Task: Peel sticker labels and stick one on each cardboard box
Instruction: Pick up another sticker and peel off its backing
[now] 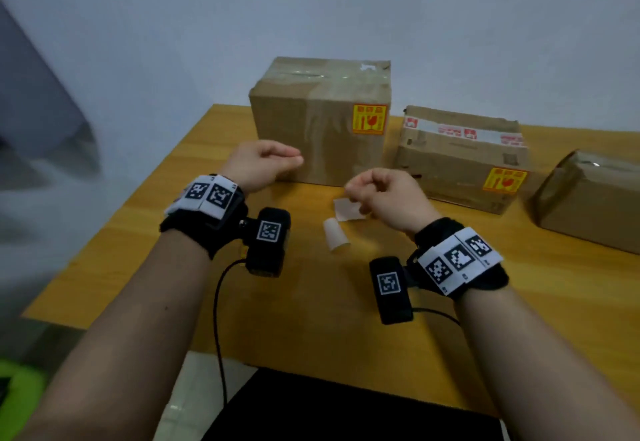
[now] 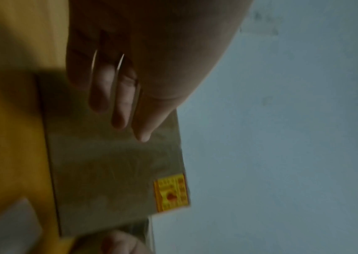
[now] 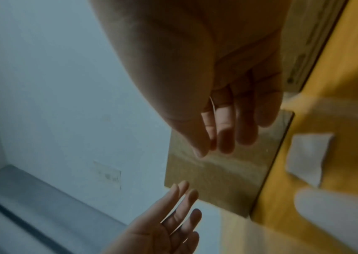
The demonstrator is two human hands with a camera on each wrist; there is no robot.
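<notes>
1. Left hand (image 1: pixel 263 163): raised above the table (image 1: pixel 138 232), released, fingers loosely bent with thumb and forefinger tips close together, gripping nothing visible.
2. Right hand (image 1: pixel 384 194): raised level with the left and well apart from it, also released; knuckles bent in the head view, fingers fairly straight and relaxed in the right wrist view, thumb lying near the forefinger.
3. Just beyond both sets of fingertips: tall cardboard box (image 1: pixel 318 121), taped over the top, standing on the table; not touched by either hand as far as can be told.
4. On that box's near face, up and outward from the right hand: yellow and red sticker (image 1: pixel 369 119), stuck flat in the upper corner.
5. Farther outward from the right hand: lower cardboard box (image 1: pixel 460 160) with printed tape on top, just beside the tall one, carrying a second yellow sticker (image 1: pixel 505 180) at its near corner.
6. Farthest outward, well apart from the right hand: third cardboard box (image 1: pixel 588 198), partly cut off by the frame edge.
7. Beneath the right hand, on the table: flat white backing paper (image 1: pixel 348 210); just nearer the wrist, curled white backing paper (image 1: pixel 334 234).
8. Strapped round both wrists: black bands with black-and-white markers.
</notes>
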